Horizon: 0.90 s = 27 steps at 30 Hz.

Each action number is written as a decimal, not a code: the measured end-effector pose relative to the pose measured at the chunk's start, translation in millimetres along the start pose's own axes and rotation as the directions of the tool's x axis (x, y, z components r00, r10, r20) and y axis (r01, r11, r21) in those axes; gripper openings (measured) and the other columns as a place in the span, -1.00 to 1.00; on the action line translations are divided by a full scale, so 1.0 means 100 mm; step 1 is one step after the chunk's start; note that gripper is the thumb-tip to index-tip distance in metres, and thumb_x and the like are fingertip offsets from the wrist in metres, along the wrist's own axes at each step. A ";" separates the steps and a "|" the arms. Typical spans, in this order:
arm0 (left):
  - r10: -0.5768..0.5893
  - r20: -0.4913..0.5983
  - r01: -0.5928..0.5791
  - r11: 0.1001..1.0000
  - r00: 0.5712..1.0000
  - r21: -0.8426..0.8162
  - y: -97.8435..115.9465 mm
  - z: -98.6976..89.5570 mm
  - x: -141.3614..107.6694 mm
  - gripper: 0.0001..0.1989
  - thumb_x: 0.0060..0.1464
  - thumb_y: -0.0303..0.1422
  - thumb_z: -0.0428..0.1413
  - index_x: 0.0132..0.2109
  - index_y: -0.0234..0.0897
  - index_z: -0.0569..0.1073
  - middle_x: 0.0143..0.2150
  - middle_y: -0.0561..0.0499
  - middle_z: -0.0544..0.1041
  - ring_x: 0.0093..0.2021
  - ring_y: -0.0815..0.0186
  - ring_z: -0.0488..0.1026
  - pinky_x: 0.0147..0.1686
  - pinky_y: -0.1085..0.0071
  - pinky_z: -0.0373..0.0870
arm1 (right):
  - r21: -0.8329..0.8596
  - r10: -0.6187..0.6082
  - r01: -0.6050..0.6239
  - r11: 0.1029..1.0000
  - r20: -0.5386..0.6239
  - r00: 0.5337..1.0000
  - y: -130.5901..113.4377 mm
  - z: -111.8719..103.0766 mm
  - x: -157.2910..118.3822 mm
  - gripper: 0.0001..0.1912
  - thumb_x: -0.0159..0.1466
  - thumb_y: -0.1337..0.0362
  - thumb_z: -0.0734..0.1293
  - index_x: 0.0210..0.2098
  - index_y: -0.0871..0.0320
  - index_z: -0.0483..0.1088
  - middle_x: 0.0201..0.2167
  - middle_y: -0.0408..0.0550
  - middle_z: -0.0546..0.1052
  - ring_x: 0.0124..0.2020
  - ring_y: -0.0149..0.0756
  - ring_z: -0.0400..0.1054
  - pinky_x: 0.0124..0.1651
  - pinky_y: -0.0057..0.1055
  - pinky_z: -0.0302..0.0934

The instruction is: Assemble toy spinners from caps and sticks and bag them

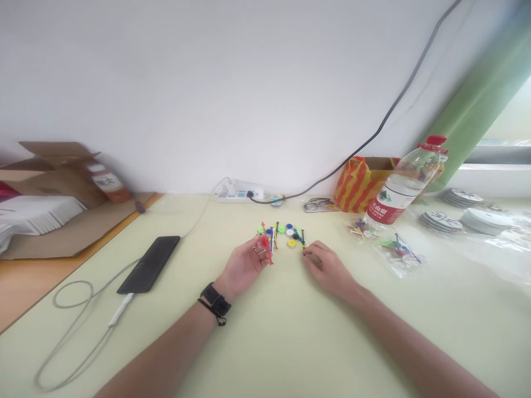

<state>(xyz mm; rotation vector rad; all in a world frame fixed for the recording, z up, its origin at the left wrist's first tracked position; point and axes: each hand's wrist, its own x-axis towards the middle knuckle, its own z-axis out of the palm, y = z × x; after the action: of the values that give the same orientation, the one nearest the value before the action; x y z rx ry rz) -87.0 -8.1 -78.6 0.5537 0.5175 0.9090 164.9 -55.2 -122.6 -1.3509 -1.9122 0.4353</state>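
My left hand point(245, 266), palm turned up, grips a red plastic arrow-shaped stick point(271, 255) together with a small round red piece point(263, 242). My right hand point(327, 269) rests low over the table with thumb and forefinger pinched near a small dark stick; what they hold is too small to name. Just beyond both hands lies a loose group of small coloured parts: thin arrow-shaped sticks point(277, 231) and round discs, among them a yellow one point(291, 243), a green one point(281, 230) and a blue one point(289, 226).
Clear bags of similar parts point(400, 251) lie at right, beside a large water bottle point(394, 193) and a striped bag point(357, 182). Stacked discs point(440, 222) stand farther right. A black phone point(149, 264) with a cable lies left, near an open cardboard box point(62, 166). A power strip point(238, 194) is behind.
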 end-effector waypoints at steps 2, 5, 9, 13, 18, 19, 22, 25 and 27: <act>0.014 -0.005 -0.014 1.000 1.000 -0.007 -0.01 -0.01 0.01 -0.93 0.23 -0.40 0.20 -0.18 -0.34 0.53 -0.31 -0.04 0.57 -0.39 0.34 0.53 -0.35 0.42 0.53 | -0.007 -0.021 0.021 1.000 0.005 1.000 -0.01 -0.01 0.00 -0.84 0.35 0.36 0.25 -0.15 0.10 0.45 -0.15 0.03 0.50 -0.16 -0.18 0.43 -0.08 -0.26 0.30; 0.026 -0.013 -0.026 1.000 1.000 -0.005 -0.02 -0.03 0.01 -0.93 0.21 -0.44 0.21 -0.15 -0.33 0.54 -0.28 -0.04 0.58 -0.37 0.35 0.54 -0.34 0.45 0.53 | -0.015 -0.044 0.044 0.999 0.005 0.999 -0.03 -0.01 0.01 -0.86 0.34 0.38 0.25 -0.19 0.10 0.43 -0.16 0.03 0.50 -0.13 -0.17 0.42 -0.02 -0.24 0.29; 0.045 -0.028 -0.044 0.999 0.999 0.024 -0.02 -0.03 0.01 -0.92 0.17 -0.48 0.25 -0.16 -0.34 0.56 -0.30 -0.03 0.59 -0.34 0.37 0.56 -0.29 0.50 0.54 | -0.051 -0.010 0.009 0.999 -0.020 1.000 -0.06 -0.02 0.01 -0.85 0.33 0.33 0.27 -0.41 0.10 0.32 -0.36 -0.05 0.47 -0.30 -0.23 0.37 -0.20 -0.32 0.23; 0.128 -0.025 -0.121 0.973 0.991 0.197 -0.06 -0.02 0.02 -0.88 0.11 -0.47 0.30 -0.18 -0.36 0.56 -0.15 -0.08 0.63 -0.15 0.30 0.61 -0.05 0.46 0.52 | -0.029 0.007 -0.007 1.000 0.006 1.000 -0.11 -0.03 0.00 -0.63 0.31 0.24 0.30 -0.56 0.10 0.10 -0.58 -0.18 0.30 -0.51 -0.35 0.19 -0.39 -0.39 0.07; 0.272 0.049 -0.241 0.738 0.961 0.630 -0.24 0.00 0.03 -0.77 -0.01 -0.39 0.39 -0.25 -0.32 0.51 -0.17 -0.10 0.65 -0.13 0.18 0.63 -0.01 0.29 0.52 | 0.121 -0.058 0.041 0.992 0.148 0.987 -0.24 -0.04 -0.05 -0.55 0.30 0.20 0.31 -0.61 0.09 0.01 -0.64 -0.23 0.19 -0.56 -0.41 0.08 -0.45 -0.41 0.00; 0.284 0.076 -0.260 0.697 0.956 0.669 -0.27 0.01 0.02 -0.77 -0.02 -0.39 0.40 -0.28 -0.31 0.49 -0.18 -0.09 0.64 -0.13 0.17 0.63 -0.02 0.27 0.52 | 0.134 -0.069 0.047 0.990 0.164 0.984 -0.27 -0.04 -0.06 -0.54 0.29 0.21 0.31 -0.61 0.09 0.00 -0.64 -0.24 0.17 -0.56 -0.42 0.06 -0.45 -0.42 -0.01; 0.289 0.164 -0.309 0.580 0.943 0.754 -0.35 0.03 -0.01 -0.84 0.02 -0.41 0.34 -0.32 -0.27 0.49 -0.21 -0.07 0.62 -0.18 0.18 0.62 -0.07 0.26 0.54 | 0.128 -0.090 0.068 0.989 0.176 0.980 -0.31 -0.03 -0.07 -0.56 0.26 0.28 0.30 -0.60 0.09 -0.05 -0.64 -0.26 0.12 -0.56 -0.42 0.01 -0.44 -0.41 -0.04; 0.270 0.266 -0.365 0.444 0.925 0.819 -0.38 0.02 -0.04 -0.93 0.11 -0.48 0.22 -0.25 -0.24 0.59 -0.14 -0.10 0.64 -0.13 0.16 0.58 -0.02 0.25 0.49 | 0.098 -0.096 0.080 0.992 0.172 0.980 -0.30 -0.01 -0.07 -0.59 0.22 0.34 0.28 -0.58 0.09 -0.08 -0.64 -0.26 0.10 -0.56 -0.42 -0.01 -0.44 -0.40 -0.06; 0.249 0.329 -0.405 0.389 0.911 0.828 -0.38 0.01 -0.05 -0.75 0.12 -0.54 0.15 -0.13 -0.18 0.64 -0.02 -0.09 0.64 0.01 0.11 0.54 0.14 0.19 0.39 | 0.086 -0.091 0.077 0.993 0.172 0.981 -0.29 0.00 -0.07 -0.60 0.21 0.34 0.28 -0.58 0.09 -0.08 -0.63 -0.26 0.12 -0.55 -0.41 0.01 -0.44 -0.40 -0.06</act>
<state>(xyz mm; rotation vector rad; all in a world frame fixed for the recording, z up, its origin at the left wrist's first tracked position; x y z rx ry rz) -67.2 -31.2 -101.1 1.7642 0.7531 0.9079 147.0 -72.9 -106.3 -1.2097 -2.0644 0.5984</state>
